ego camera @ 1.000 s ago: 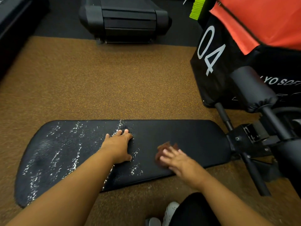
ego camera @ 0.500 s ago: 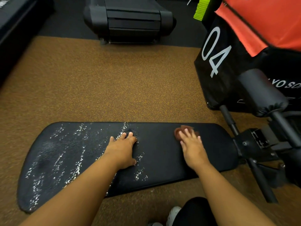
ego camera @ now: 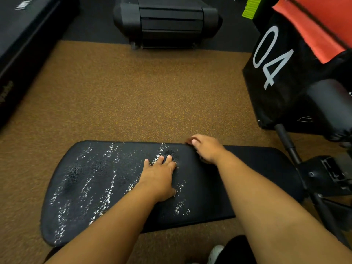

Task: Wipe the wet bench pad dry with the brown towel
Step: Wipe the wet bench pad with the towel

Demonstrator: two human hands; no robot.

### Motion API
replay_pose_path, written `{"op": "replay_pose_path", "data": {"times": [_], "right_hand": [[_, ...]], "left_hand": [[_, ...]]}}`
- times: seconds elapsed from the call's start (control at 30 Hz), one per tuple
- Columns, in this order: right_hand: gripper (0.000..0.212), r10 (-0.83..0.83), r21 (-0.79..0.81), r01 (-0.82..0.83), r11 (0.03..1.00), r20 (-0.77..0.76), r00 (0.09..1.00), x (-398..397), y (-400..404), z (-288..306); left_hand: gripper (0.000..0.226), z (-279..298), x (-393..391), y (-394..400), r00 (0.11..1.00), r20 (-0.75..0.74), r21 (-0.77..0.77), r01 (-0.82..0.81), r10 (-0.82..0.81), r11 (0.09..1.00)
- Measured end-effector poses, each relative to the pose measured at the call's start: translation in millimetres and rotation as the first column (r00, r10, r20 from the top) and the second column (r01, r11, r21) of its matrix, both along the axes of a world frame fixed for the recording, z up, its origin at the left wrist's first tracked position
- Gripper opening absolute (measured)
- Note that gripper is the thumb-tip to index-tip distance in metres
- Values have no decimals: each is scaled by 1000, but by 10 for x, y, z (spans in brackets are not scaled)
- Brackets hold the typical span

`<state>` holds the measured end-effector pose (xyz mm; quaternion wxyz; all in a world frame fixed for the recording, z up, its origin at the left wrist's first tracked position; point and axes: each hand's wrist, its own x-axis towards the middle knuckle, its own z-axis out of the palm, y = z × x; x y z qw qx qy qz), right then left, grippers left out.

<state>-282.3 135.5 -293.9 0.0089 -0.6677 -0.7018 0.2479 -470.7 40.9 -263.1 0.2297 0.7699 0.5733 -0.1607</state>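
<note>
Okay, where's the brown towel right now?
In the head view, the brown towel is almost hidden under the right hand at the far edge of the bench pad, right of the left hand.

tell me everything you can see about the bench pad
The bench pad is a long black cushion with a pebbled, vinyl-like skin, lying flat above the brown floor. White droplets cover its wider left part; the right part looks dry. The left hand presses flat mid-pad, the right hand at the far edge.
</note>
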Motion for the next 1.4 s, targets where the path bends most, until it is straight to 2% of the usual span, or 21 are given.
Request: {"op": "replay_pose_path", "data": {"times": [0.1,0.17,0.2,0.37,0.43,0.5,0.57,0.63,0.73,0.8,0.87,0.97,1.03,1.13,1.17,1.2,1.23,1.3,1.33,1.4], "right_hand": [[33,-186,-57,199,978,184,965,223,95,33],[34,-211,-71,239,969,276,938,85,166,26],[35,-196,-74,223,972,271,943,-63,186,19],[32,67,-23,-68,997,-19,998,-970,32,57],[32,105,-19,-110,994,-164,981,-1028,-26,67],[32,136,-19,-143,990,-202,970,-860,-49,56],[31,111,18,-110,994,-114,987,-593,-39,13],[30,9,42,-11,999,28,1000,-363,-62,-34],[31,-112,90,99,991,155,982,-389,-130,-72],[37,-51,131,37,991,98,994,-597,-262,-62],[43,120,160,-119,980,3,993,-723,-467,-69],[44,291,172,-274,946,-77,954,-413,-679,-114],[44,185,190,-174,966,-43,982,-157,-711,-137],[46,-131,177,116,977,74,989,-242,-721,-127],[47,-122,184,106,977,78,989,-380,-765,-117],[47,-33,193,22,981,57,998,-523,-844,-104],[47,111,188,-112,976,16,994,-617,-948,-93],[46,366,170,-350,921,-75,928,-547,-1127,-35],[46,415,171,-396,902,-99,904,-404,-1148,-19],[45,317,194,-297,935,-79,945,-145,-1078,-66]], "left_hand": [[88,-5,-7,8,1000,6,-9,3,-3,1000],[88,-8,-5,11,1000,3,-7,5,-5,1000],[88,-11,0,12,1000,-1,-6,6,-6,1000],[92,-10,15,6,999,-22,-3,23,-23,1000],[93,-13,6,-5,1000,-13,11,26,-26,1000],[92,-17,-10,-21,1000,1,33,26,-26,999],[90,-18,-41,-44,999,28,52,14,-16,999],[89,-2,-87,-66,997,70,61,-22,18,998],[89,18,-184,-81,991,101,79,-91,83,993],[91,29,-247,-78,989,84,89,-128,120,988],[94,34,-298,-78,985,60,86,-169,164,982],[99,41,-350,-96,980,22,66,-199,198,978],[101,30,-381,-115,978,14,44,-211,210,977],[106,19,-397,-139,979,-3,23,-205,205,978],[107,18,-394,-138,980,-12,25,-200,201,979],[108,17,-390,-132,980,-23,26,-196,197,980],[109,23,-389,-123,981,-35,25,-190,191,982],[110,34,-401,-100,983,-54,11,-172,173,985],[110,38,-414,-87,985,-59,0,-163,163,987],[110,51,-441,-61,988,-60,-25,-144,143,989]]}}
